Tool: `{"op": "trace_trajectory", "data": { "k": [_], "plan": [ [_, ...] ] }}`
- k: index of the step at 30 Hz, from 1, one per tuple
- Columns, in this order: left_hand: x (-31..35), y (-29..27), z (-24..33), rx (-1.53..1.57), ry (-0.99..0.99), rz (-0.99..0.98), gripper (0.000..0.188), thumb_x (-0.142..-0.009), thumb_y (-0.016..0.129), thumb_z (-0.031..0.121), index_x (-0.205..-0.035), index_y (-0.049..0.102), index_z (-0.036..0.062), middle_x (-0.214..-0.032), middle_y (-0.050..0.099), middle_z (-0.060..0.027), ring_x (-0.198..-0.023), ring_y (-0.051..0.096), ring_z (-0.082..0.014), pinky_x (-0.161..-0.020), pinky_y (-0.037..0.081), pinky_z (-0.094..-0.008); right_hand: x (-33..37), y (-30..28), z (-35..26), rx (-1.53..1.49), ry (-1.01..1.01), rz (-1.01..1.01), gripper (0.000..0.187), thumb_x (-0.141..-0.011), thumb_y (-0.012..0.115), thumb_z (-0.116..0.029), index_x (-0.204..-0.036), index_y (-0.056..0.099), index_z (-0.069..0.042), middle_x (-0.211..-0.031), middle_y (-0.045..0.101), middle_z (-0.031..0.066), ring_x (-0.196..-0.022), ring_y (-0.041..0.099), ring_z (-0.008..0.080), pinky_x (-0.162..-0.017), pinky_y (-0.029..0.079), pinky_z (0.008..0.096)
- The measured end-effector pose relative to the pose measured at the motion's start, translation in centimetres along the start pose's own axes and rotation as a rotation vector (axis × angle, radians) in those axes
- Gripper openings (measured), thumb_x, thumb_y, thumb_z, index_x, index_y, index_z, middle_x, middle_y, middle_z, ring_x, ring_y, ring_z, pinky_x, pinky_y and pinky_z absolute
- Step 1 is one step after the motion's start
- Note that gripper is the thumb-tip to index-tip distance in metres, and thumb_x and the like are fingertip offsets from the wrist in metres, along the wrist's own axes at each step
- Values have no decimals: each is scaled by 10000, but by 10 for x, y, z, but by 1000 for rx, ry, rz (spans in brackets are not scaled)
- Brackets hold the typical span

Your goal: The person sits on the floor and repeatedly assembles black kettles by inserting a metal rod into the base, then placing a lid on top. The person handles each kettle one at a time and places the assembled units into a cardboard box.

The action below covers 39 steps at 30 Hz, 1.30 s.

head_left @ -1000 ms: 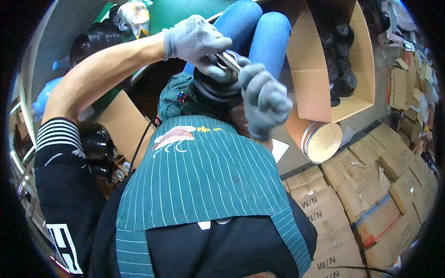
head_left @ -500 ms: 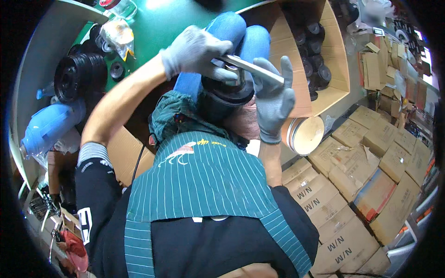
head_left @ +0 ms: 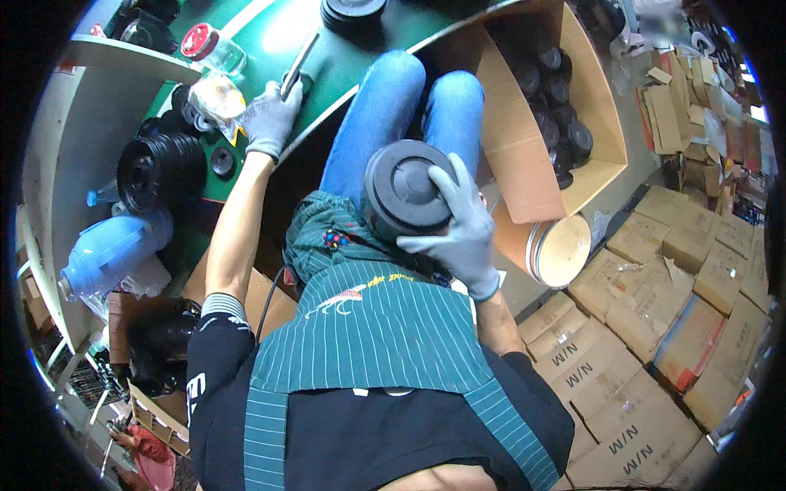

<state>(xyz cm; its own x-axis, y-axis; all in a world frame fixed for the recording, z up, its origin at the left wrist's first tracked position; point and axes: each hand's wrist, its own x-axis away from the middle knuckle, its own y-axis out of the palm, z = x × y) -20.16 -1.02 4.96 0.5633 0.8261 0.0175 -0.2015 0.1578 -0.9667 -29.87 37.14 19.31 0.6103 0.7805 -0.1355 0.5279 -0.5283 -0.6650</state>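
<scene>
Black round plastic part point(head_left: 403, 190), ridged lid face up, sits over the lap at centre; right hand point(head_left: 458, 233) (grey glove) wraps its 4 o'clock edge. Left hand point(head_left: 270, 119) at 11 o'clock, closed on a flat metal tool point(head_left: 300, 62) on the green worktop point(head_left: 262, 33). Open cardboard box point(head_left: 602, 98) of black parts at 2 o'clock.

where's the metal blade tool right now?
Head view, upper left: the metal blade tool lies on the green table, under the left hand, beside the red-lidded jar.
</scene>
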Motion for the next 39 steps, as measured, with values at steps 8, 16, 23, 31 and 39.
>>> {"op": "trace_trajectory", "data": {
  "k": [8, 16, 23, 31, 39],
  "plan": [
    [95, -97, -5, 506, 906, 271, 668, -849, 859, 454, -1378, 672, 90, -1464, 597, -283, -1381, 566, -511, -1187, 427, -620, -66, -32, 34, -1097, 266, 325, 780, -984, 808, -383, -1567, 508, 38, -1477, 643, 121, -1276, 664, 243, -1053, 585, 375],
    [73, -113, 46, 1563, 136, -157, 774, -922, 767, 371, -1532, 499, -21, -1527, 562, -210, -1398, 567, -323, -1194, 452, -476, -167, 69, 81, -1700, 196, -293, 476, -1169, 464, -163, -1615, 439, 3, -1637, 497, 84, -1453, 537, 209, -1238, 443, 386],
    [-79, -185, 61, 537, 502, 669, 404, -855, 882, 148, -1207, 704, 62, -1322, 646, -244, -1278, 615, -428, -1110, 479, -480, -212, 40, 78, -1529, 431, -494, 887, -1103, 368, -695, -1736, 217, -93, -1710, 395, 210, -1541, 451, 362, -1291, 337, 518],
    [-388, -132, 66, 167, 284, 621, 598, -795, 892, 394, -1324, 749, 154, -1267, 680, -247, -1231, 612, -421, -1093, 477, -514, -151, 53, 165, -2156, 407, -348, 881, -1064, 375, -732, -1701, 345, -123, -1679, 414, 299, -1562, 388, 491, -1309, 147, 706],
    [-454, -101, 118, 226, 218, 343, 779, -953, 723, 547, -1588, 520, 143, -1363, 677, -275, -1209, 671, -462, -1045, 533, -512, -165, 53, 164, -2063, 390, -397, 913, -1073, 337, -748, -1726, 265, -114, -1723, 336, 295, -1618, 267, 498, -1305, 53, 718]
  ]
}}
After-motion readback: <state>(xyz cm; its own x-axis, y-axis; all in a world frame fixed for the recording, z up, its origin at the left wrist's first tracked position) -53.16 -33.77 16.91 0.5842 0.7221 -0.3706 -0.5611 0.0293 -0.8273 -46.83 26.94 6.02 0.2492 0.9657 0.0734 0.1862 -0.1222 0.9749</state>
